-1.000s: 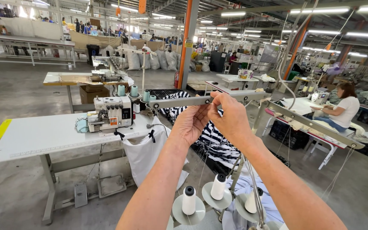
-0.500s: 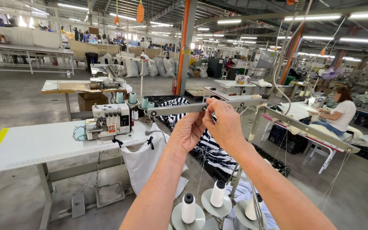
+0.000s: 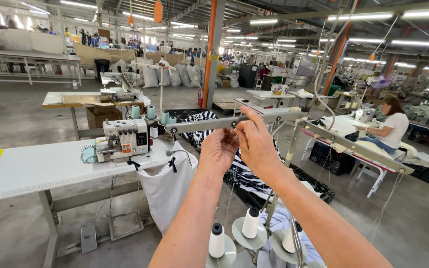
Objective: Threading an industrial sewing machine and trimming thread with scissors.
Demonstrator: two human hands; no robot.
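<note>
Both my hands are raised to the grey metal thread-guide bar (image 3: 199,124) of a thread stand. My left hand (image 3: 218,149) has its fingers pinched together just under the bar. My right hand (image 3: 257,144) is close beside it, its fingertips also pinched at the bar. A thin thread (image 3: 232,183) hangs down from between them; which hand holds it I cannot tell for sure. Below stand white thread cones (image 3: 217,239) (image 3: 250,222) on round grey holders.
A white sewing machine (image 3: 122,139) sits on a white table (image 3: 31,166) at left, with a white bag (image 3: 167,186) hanging from its edge. Black-and-white striped fabric (image 3: 244,173) lies behind my hands. A person in a white shirt (image 3: 391,126) sits at a table on the right.
My hands have stayed at the guide bar with only slight shifts. The camera view has drifted a little.
</note>
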